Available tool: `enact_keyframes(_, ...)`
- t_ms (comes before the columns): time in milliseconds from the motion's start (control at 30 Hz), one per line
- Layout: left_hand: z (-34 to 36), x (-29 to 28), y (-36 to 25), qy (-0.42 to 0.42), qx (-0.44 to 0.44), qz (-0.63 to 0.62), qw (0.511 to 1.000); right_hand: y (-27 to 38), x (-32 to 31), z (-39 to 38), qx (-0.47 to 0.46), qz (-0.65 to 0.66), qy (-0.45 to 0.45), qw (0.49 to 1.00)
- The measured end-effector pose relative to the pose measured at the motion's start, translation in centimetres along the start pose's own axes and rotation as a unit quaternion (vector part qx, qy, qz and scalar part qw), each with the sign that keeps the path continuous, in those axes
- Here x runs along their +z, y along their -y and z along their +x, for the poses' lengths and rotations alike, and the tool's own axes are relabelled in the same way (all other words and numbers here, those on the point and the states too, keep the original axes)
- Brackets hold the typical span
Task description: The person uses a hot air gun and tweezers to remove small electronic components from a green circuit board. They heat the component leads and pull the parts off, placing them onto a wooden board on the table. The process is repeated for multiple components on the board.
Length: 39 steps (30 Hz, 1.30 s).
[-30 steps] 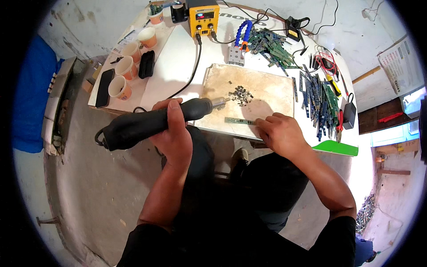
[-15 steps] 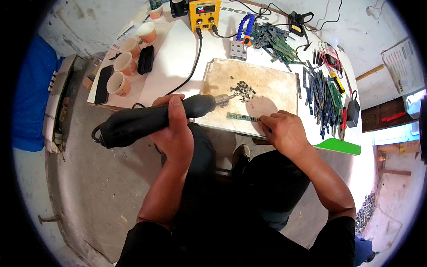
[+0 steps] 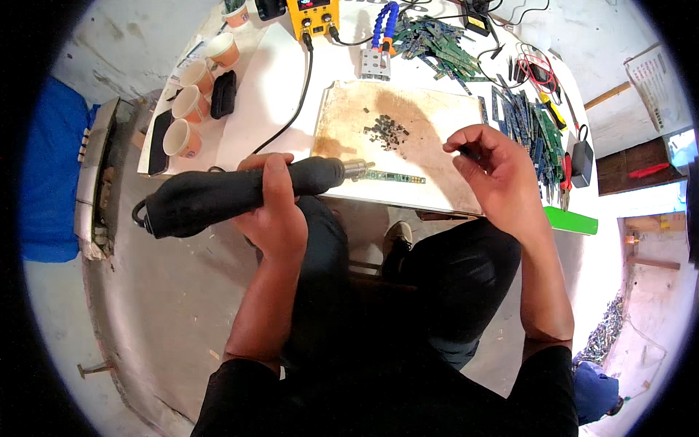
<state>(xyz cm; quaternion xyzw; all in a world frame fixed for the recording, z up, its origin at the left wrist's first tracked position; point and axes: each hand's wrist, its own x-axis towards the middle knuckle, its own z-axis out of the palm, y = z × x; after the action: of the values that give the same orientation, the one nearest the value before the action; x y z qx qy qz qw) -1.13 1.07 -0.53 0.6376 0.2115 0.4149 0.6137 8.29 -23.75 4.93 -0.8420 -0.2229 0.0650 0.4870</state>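
My left hand point(image 3: 273, 207) is wrapped round the black handle of a hot air gun point(image 3: 204, 200). The metal nozzle points right, at the left end of a narrow green circuit board strip point(image 3: 397, 177). That strip lies near the front edge of a stained tan work board point(image 3: 338, 109). Behind it is a loose pile of small black chips point(image 3: 386, 132). My right hand point(image 3: 499, 175) is raised at the board's right side, apart from the strip. Its fingers curl round a small dark thing, mostly hidden, whose kind I cannot make out.
A yellow control station point(image 3: 313, 20) with a black cable stands at the back. Paper cups point(image 3: 182, 138) line the left. Heaps of circuit strips lie behind point(image 3: 437, 47) and right point(image 3: 528, 138). Red-handled pliers point(image 3: 566, 175) and a black adapter point(image 3: 581, 164) sit at the right edge.
My right hand has let go of the strip and lifted up and to the right. The strip now lies by itself under the nozzle. The whole view has shifted slightly.
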Motion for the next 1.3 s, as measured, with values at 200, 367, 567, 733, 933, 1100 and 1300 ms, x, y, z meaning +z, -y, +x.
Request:
enact_keyframes(200,0.2,-0.7,1.6,0.069,0.094,0.028,0.993,-0.5,2.3,0.8,0.028,0.115,-0.032,0.992)
enact_keyframes(367,-0.5,0.7,-0.5,0.109,0.045,-0.059,0.991,-2.7,3.2,-0.2,-0.009,0.148,-0.035,0.988)
enact_keyframes(567,-0.5,0.7,-0.5,0.081,0.017,-0.007,0.997,-3.0,3.7,-0.2,0.011,0.166,-0.056,0.984)
enact_keyframes(733,-0.3,0.5,-0.2,0.038,0.026,0.009,0.999,-3.4,4.4,0.0,-0.011,0.136,-0.083,0.987)
enact_keyframes(933,-0.5,0.5,0.0,0.018,0.024,-0.009,1.000,-2.6,5.0,-0.1,-0.005,0.068,-0.030,0.997)
enact_keyframes(1100,-0.5,0.7,-0.5,0.051,0.021,-0.012,0.998,-2.4,4.9,-0.2,-0.036,0.023,-0.027,0.999)
enact_keyframes(1300,-0.6,0.9,-0.7,0.105,0.032,-0.040,0.993,-2.3,4.5,-0.1,-0.033,0.017,-0.024,0.999)
